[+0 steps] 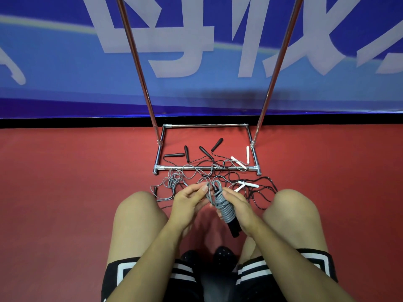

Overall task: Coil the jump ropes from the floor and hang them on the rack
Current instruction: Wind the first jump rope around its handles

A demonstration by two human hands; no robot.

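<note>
- Risk first: I judge the grey cord jump rope (222, 203) is the one to watch, because its loose tail (172, 182) runs out onto the red floor (65, 192) and loops through the other cords there. Pull hard and the whole tangle could drag along with it.
- That tail crosses the front bar of the chrome tube rack (205, 168), so it may well snag on the bar as I wind.
- The wraps sit tight around the paired black handles (233, 227), but nothing locks them. If my grip slackens, I expect the coil to spring loose.
- Right hand (236, 205): closed around the wound bundle, fingers curled over the grey wraps, handle ends poking out below toward my lap.
- Left hand (189, 199): thumb and fingertips pinch the free strand of grey rope just beside the top of the bundle, the other fingers only partly curled.
- The two hands are close together, between my bare knees, low over the floor.
- The remaining ropes are on the floor: four black tapered handles (204, 151) lie inside the rack's base frame, with thin black cord (261, 192) straggling out to the right.
- Slim white handles (238, 162) lie at the right of the frame, and another white pair (244, 185) just in front of it.
- Nothing shows hanging on the uprights; the top rail is out of view, so I cannot tell how it looks up there.
- My read: still early, first rope mid-coil.
</note>
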